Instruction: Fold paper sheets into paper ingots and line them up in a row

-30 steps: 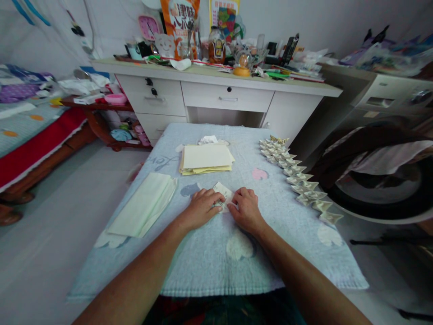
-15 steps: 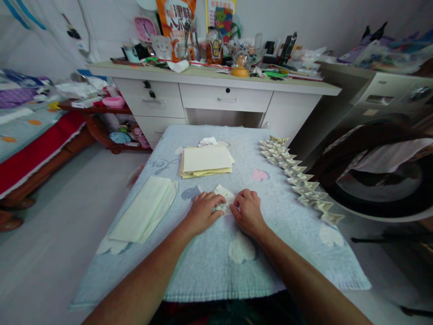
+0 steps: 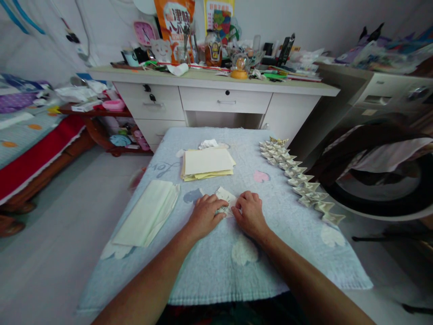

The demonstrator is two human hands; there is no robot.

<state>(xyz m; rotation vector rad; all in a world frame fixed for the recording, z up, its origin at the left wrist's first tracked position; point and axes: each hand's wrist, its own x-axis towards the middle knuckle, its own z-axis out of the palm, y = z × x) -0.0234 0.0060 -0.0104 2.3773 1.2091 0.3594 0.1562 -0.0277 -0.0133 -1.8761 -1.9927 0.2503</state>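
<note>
We look across a room with a plain pale wall (image 3: 291, 16) at the far side and a smooth grey floor (image 3: 64, 271). Against that wall we have a long white desk (image 3: 291, 113) with drawers and a cluttered top. To our left are a bed (image 3: 40, 151) with red trim and a dark wooden stand (image 3: 98, 137); to our right, a grey washing machine (image 3: 338, 108). The light is soft and dim.

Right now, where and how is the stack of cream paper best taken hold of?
Probably by its left and right edges, the left hand coming from the left, the right hand from the right: the stack of cream paper lies flat, looks wider than deep, has uneven edges, and a white wad sits by its far edge.
</note>
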